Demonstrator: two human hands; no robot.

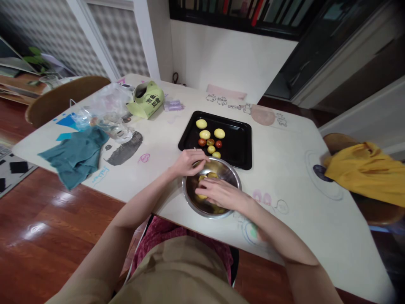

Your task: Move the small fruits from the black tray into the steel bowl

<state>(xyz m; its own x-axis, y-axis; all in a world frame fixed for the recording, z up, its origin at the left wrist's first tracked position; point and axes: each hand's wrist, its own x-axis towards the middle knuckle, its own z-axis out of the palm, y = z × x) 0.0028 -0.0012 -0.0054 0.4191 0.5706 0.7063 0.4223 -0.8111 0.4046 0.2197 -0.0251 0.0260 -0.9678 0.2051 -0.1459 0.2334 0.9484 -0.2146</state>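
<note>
A shiny metal bowl (234, 173) stands near the table's front edge, with several yellow fruits (212, 175) inside. My left hand (190, 162) rests over the bowl's back-left rim, fingers along the outside and thumb inward, gripping it. Down in the bowl, my right hand (218, 193) has its fingers curled around a yellow fruit (201, 196), which they partly cover. Just behind the bowl lies a black baking tray (238, 145). On it are larger yellow oval fruits (219, 133), small yellow ones (211, 149) and small reddish round ones (201, 142).
To the left are a teal cloth (76, 154), a clear plastic bag (110, 101), a green carton (147, 101) and a small purple packet (173, 105). Drawings mark the white table (284, 169). A yellow garment (363, 173) hangs over the right chair; another chair (63, 97) stands left.
</note>
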